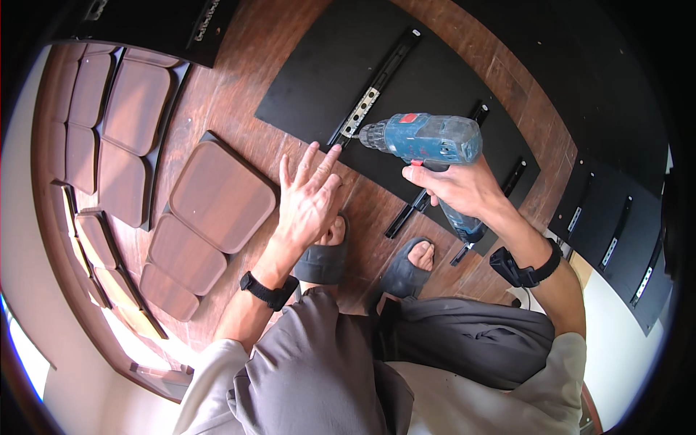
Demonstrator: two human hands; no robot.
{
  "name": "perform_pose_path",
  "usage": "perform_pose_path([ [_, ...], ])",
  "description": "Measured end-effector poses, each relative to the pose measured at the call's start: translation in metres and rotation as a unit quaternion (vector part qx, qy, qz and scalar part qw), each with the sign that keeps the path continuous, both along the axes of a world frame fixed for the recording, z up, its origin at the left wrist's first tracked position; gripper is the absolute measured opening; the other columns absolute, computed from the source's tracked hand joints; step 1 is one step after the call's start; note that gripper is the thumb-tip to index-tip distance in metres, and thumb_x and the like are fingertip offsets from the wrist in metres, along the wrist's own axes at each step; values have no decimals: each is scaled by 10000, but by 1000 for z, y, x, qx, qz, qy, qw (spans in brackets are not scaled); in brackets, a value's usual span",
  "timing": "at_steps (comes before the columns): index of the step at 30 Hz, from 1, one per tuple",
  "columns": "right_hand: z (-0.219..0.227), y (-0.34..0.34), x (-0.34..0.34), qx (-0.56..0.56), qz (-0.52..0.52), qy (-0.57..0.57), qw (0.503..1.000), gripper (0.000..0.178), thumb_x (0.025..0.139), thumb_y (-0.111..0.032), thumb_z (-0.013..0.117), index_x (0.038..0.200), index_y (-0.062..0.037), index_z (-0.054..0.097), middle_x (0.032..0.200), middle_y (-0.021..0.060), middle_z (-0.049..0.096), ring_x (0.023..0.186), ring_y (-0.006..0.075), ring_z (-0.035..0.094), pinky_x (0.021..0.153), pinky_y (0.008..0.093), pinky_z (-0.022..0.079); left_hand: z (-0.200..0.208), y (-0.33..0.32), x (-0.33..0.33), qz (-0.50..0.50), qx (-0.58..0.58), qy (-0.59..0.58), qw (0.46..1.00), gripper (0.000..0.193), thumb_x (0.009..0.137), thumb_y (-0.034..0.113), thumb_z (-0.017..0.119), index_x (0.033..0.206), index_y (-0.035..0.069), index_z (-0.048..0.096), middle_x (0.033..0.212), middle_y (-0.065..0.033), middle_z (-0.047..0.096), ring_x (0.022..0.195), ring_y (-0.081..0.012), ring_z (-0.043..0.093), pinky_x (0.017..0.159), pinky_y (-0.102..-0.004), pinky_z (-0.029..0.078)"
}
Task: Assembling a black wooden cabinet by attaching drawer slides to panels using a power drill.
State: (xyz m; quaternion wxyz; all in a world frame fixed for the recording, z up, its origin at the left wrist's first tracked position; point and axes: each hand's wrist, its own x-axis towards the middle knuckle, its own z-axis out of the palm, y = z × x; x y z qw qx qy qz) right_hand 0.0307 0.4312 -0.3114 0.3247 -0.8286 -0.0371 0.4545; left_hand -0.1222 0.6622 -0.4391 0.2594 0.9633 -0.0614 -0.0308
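My right hand (467, 185) is wrapped round the handle of a blue cordless drill (435, 136). The drill points left, with its chuck right over the near part of a drawer slide (361, 110); the bit's tip is too small to make out clearly. This black and silver slide lies lengthwise on a black panel (308, 80) on the floor. My left hand (310, 199) is open, fingers spread, its fingertips at the slide's near end and the panel's edge. More slides (407, 212) lie on the same panel to the right, partly hidden by the drill and my right hand.
Brown drawer fronts (225, 196) lie on the wooden floor (239, 87) to the left, with further stacks (138, 109) beyond. Another black panel with slides (616, 232) is at the right. My sandalled feet (417, 261) are close to the panel's near edge.
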Motion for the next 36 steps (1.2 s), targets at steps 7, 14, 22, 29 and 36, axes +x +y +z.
perform_pose_path([
  [7, 1, 7, -4, 36, -28, -43, 998, 421, 947, -413, 781, 1150, -45, 749, 913, 43, 785, 573, 129, 681, 577, 292, 592, -12, -5, 6, 4, 22, -6, 1000, 183, 904, 265, 742, 940, 85, 742, 1604, -34, 550, 1546, -354, 396, 1205, -730, 264],
  [14, -5, 8, 0, 8, 12, -53, 998, 412, 955, -425, 767, 1146, -60, 759, 868, 54, 783, 587, 135, 696, 589, 305, 598, -10, -6, 9, -1, 48, -1, 999, 190, 909, 183, 678, 1018, 64, 778, 1590, -37, 564, 1545, -355, 397, 1236, -714, 246],
  [22, -6, 12, -2, 2, 9, -55, 998, 391, 964, -415, 743, 1139, -67, 771, 924, 105, 792, 729, 225, 746, 735, 375, 607, -12, -7, 8, 5, 24, -4, 1000, 212, 920, 186, 677, 1018, 22, 767, 1563, -80, 587, 1510, -340, 464, 1270, -642, 257],
  [29, -17, 9, -3, 30, 55, -145, 988, 337, 954, -337, 732, 1143, -60, 762, 1024, 149, 794, 959, 347, 767, 860, 430, 601, -13, -6, 5, 10, 0, 5, 1000, 216, 912, 201, 704, 1008, 15, 757, 1562, -84, 587, 1491, -315, 494, 1265, -617, 290],
  [36, -17, 13, -3, 5, 51, -121, 991, 325, 945, -326, 726, 1129, -60, 759, 1019, 177, 786, 973, 377, 760, 862, 440, 606, -14, -7, 4, 15, -3, -4, 1000, 202, 899, 174, 704, 1010, 12, 754, 1562, -86, 586, 1490, -308, 498, 1264, -627, 284],
])
